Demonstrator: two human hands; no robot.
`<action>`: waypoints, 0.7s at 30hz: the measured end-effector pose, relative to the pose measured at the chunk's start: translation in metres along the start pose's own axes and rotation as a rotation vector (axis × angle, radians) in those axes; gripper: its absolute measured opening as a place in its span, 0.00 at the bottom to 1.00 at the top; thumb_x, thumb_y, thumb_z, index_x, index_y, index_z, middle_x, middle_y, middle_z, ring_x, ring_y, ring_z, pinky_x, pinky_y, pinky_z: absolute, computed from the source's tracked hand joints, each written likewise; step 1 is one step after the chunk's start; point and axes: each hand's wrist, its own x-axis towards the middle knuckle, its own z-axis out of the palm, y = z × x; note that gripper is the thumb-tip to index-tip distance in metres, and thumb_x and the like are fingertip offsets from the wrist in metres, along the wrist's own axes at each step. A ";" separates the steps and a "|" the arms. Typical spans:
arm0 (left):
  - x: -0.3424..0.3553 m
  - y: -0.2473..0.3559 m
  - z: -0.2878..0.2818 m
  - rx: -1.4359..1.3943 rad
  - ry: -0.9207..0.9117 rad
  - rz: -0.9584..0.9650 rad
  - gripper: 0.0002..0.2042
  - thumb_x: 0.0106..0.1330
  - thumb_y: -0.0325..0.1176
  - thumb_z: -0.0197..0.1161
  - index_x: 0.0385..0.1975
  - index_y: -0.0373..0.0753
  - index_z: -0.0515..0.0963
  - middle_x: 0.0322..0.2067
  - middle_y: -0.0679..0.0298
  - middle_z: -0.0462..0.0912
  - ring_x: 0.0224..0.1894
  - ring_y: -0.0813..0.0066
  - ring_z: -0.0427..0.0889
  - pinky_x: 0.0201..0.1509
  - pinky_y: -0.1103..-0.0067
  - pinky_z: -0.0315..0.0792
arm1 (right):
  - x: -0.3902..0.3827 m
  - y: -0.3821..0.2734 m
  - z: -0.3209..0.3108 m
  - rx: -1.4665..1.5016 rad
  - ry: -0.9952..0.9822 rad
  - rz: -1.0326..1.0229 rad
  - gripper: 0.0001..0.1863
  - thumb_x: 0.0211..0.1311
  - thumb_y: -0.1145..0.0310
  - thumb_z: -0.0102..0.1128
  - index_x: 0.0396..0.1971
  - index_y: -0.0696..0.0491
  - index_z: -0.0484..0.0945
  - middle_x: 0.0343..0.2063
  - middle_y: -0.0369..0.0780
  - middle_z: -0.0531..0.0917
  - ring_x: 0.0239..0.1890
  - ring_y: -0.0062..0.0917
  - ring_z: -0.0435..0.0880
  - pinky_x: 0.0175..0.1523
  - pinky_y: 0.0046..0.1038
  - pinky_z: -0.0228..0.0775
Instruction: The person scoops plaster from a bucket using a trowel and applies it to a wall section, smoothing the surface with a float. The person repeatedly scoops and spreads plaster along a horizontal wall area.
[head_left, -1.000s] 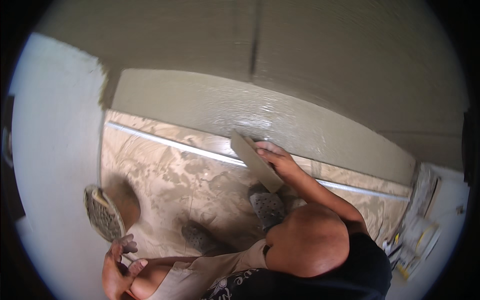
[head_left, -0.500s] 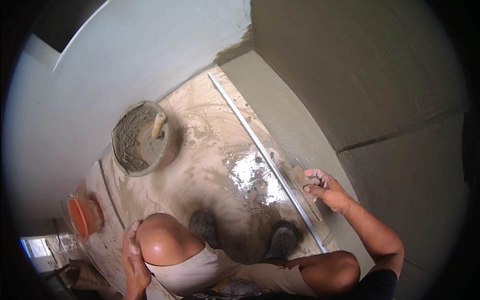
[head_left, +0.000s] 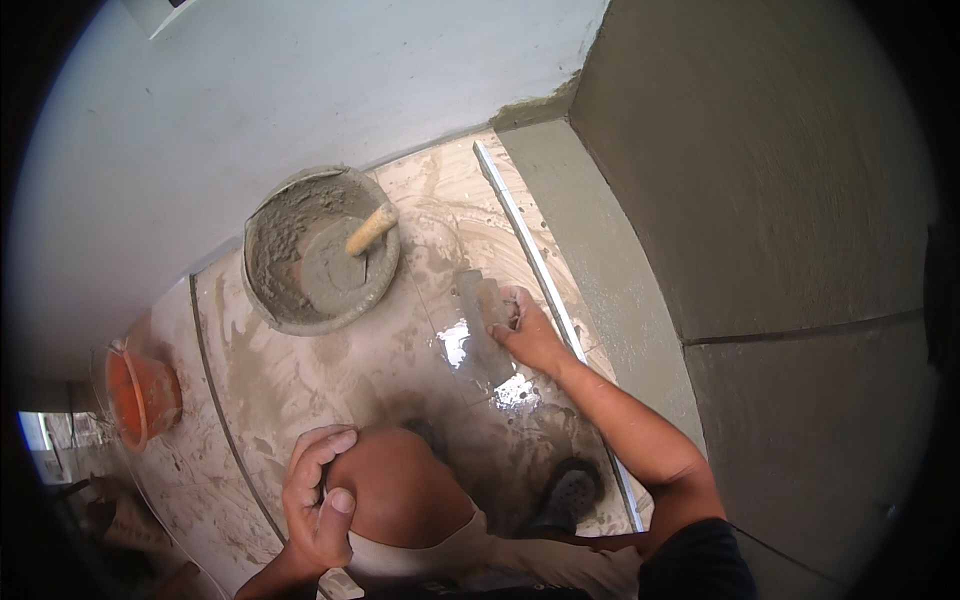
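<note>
My right hand grips a mortar-smeared plastering trowel by its handle, fingers wrapped round it. The long flat blade hangs over the wet tiled floor, left of a metal straightedge. On my bent left knee rests my left hand, holding nothing, thumb and fingers apart. Ahead and to the left stands a round bucket of wet grey mortar. A hand trowel lies in it, its wooden handle sticking up over the rim.
Smooth grey mortar forms a strip along the foot of the rendered wall at right. A pale wall rises at far left. An orange bucket stands left. My shoe is beside the straightedge. Wet smears cover the tiles.
My right hand has carried the trowel left and forward, from over the mortar strip across the straightedge. My left hand has shifted higher onto the knee. The view has turned slightly.
</note>
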 end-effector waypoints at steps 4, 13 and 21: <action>-0.004 -0.005 -0.014 -0.029 0.024 -0.041 0.29 0.71 0.50 0.56 0.55 0.26 0.76 0.52 0.41 0.78 0.55 0.51 0.79 0.62 0.64 0.70 | -0.001 -0.004 0.059 -0.112 0.128 0.022 0.37 0.61 0.69 0.66 0.69 0.57 0.61 0.54 0.54 0.81 0.56 0.50 0.81 0.60 0.44 0.73; -0.006 -0.015 -0.030 -0.080 0.046 -0.078 0.31 0.70 0.55 0.57 0.54 0.27 0.77 0.52 0.41 0.78 0.55 0.52 0.79 0.63 0.64 0.69 | 0.027 0.016 0.107 -0.534 0.129 -0.081 0.36 0.64 0.60 0.62 0.70 0.54 0.62 0.54 0.57 0.80 0.58 0.52 0.80 0.63 0.48 0.70; -0.002 -0.020 -0.036 -0.088 0.007 -0.090 0.31 0.69 0.54 0.58 0.54 0.27 0.77 0.52 0.43 0.79 0.57 0.54 0.79 0.65 0.64 0.68 | 0.038 0.009 0.111 -0.596 0.196 -0.168 0.29 0.65 0.60 0.64 0.62 0.55 0.70 0.49 0.54 0.82 0.55 0.51 0.79 0.61 0.46 0.70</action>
